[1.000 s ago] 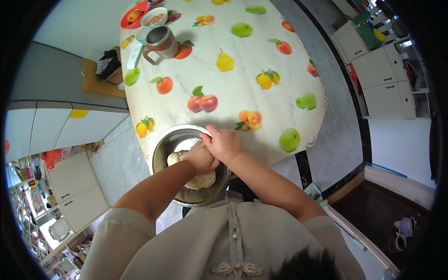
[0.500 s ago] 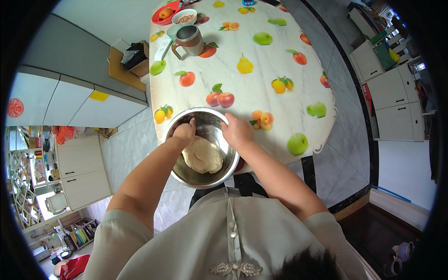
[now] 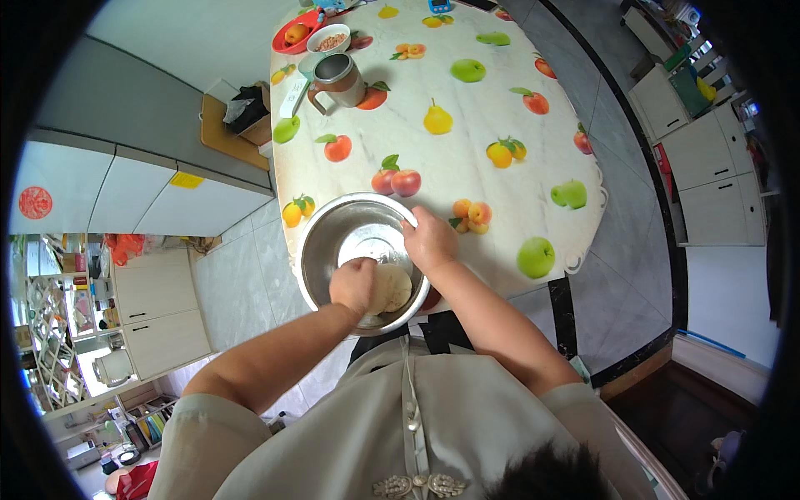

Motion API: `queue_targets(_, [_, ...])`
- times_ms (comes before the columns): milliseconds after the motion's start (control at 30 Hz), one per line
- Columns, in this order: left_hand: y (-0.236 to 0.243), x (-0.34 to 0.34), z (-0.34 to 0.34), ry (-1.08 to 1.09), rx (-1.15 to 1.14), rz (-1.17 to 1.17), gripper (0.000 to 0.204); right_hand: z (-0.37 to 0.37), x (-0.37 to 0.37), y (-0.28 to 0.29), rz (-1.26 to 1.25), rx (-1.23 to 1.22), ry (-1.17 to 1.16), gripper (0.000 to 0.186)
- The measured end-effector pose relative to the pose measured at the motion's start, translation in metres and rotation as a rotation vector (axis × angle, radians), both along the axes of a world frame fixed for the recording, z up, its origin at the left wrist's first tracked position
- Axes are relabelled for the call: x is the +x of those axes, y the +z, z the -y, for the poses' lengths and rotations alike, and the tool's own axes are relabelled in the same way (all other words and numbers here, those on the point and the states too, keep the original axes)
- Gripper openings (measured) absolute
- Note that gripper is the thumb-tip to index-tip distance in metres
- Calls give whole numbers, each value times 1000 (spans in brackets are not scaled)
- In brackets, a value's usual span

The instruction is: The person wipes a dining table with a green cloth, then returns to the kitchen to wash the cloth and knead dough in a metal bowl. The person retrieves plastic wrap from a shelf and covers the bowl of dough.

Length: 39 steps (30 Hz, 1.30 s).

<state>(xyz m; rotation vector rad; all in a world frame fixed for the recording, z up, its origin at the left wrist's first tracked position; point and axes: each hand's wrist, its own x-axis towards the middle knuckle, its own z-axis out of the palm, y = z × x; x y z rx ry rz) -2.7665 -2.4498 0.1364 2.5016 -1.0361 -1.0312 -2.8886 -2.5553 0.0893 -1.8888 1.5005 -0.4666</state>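
A wide steel mixing bowl (image 3: 321, 237) sits at the near edge of the table, close to my body. Inside it, toward the near right wall, lies a lump of pale dough (image 3: 392, 289). My left hand (image 3: 354, 285) is down in the bowl, fingers curled and closed on the dough's left side; its fingertips are partly hidden. With my right hand (image 3: 429, 239) I grip the bowl's right rim, thumb and fingers wrapped over the edge.
The table wears a fruit-print cloth (image 3: 458, 179). At its far left stand a brown-handled steel mug (image 3: 337, 79), a white bowl of small brownish pieces (image 3: 330, 39) and a red basket (image 3: 287, 46) holding round fruit. A blue timer-like device (image 3: 440, 6) lies at the far edge.
My left hand has moved from the bowl's far side toward me and closed on the dough. The dough is now bunched smaller at the near right. My right hand still holds the rim.
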Motion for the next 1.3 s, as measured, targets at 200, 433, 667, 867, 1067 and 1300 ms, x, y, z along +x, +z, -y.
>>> queue_targets(200, [-19, -29, -11, -440, -624, 341, 22, 0, 0, -3, -20, 17, 58, 20])
queue_targets(433, [-46, -31, 28, -535, -601, 466, 24, 1, 1, -1, -11, -25, 73, 21])
queue_targets(667, [-61, -14, 60, -527, -370, 359, 24, -1, -2, 2, 124, -51, 47, 24])
queue_targets(867, [-69, -8, 65, -468, -440, 311, 27, 1, 2, 0, -5, -38, 38, 21])
queue_targets(1067, [-40, -2, 56, -487, -240, 249, 29, 0, 1, 0, -10, -5, 61, 23])
queue_targets(1300, [2, 6, -5, -725, -171, 274, 33, -1, 3, 8, -42, 25, 81, 25])
